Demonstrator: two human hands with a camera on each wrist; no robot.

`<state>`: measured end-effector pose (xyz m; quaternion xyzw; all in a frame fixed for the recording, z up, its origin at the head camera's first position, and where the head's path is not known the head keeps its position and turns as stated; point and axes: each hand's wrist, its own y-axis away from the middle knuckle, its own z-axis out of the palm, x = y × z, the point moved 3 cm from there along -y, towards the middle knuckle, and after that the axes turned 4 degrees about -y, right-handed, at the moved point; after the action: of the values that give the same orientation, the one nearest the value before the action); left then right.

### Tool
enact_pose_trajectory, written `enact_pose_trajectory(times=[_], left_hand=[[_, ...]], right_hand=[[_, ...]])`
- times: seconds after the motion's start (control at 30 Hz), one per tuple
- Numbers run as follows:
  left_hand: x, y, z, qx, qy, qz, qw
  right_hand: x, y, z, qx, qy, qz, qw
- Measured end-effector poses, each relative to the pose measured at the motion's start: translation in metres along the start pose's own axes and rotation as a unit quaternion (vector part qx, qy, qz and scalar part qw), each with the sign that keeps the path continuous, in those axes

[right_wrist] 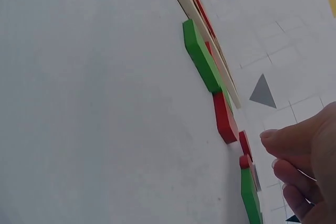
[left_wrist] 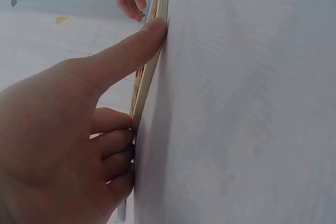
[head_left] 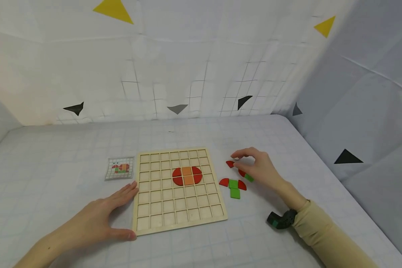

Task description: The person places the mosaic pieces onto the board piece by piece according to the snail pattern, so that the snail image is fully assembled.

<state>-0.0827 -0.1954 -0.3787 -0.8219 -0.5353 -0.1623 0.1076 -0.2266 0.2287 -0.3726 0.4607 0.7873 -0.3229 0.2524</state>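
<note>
A pale wooden grid board (head_left: 169,206) lies on the table with red quarter-round pieces (head_left: 177,180) around orange squares (head_left: 188,180) in its cells. My left hand (head_left: 95,217) rests along the board's left edge, fingertips and thumb touching it, fingers fairly straight. On the right, my right hand (head_left: 259,169) hovers close over loose pieces, thumb and index finger apart with nothing between them. Nearest the thumb tip is a red quarter piece (head_left: 230,164); in the right wrist view that red piece (right_wrist: 245,145) lies apart from the thumb. Partly under the hand are another red piece (head_left: 242,173) and a green piece (head_left: 249,178).
Right of the board lie two green squares (head_left: 234,188) flanked by red quarter pieces (head_left: 224,182). Left of the board is a small pattern card (head_left: 127,175). A black device (head_left: 281,219) sits at the right wrist. White sheeting (head_left: 174,67) walls off the back.
</note>
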Motion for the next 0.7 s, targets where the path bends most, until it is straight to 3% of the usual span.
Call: enact_pose_trajectory(times=[0.37,0.7], left_hand=[[0.0,0.001,0.001,0.0,0.0,-0.001,1.0],[0.0,0.0,0.0,0.0,0.001,0.0,1.0]], right_hand=[[0.011,0.0,0.007,-0.031,0.012,-0.014,0.9993],[0.013,0.0,0.011,-0.008,0.018,-0.073,0.9971]])
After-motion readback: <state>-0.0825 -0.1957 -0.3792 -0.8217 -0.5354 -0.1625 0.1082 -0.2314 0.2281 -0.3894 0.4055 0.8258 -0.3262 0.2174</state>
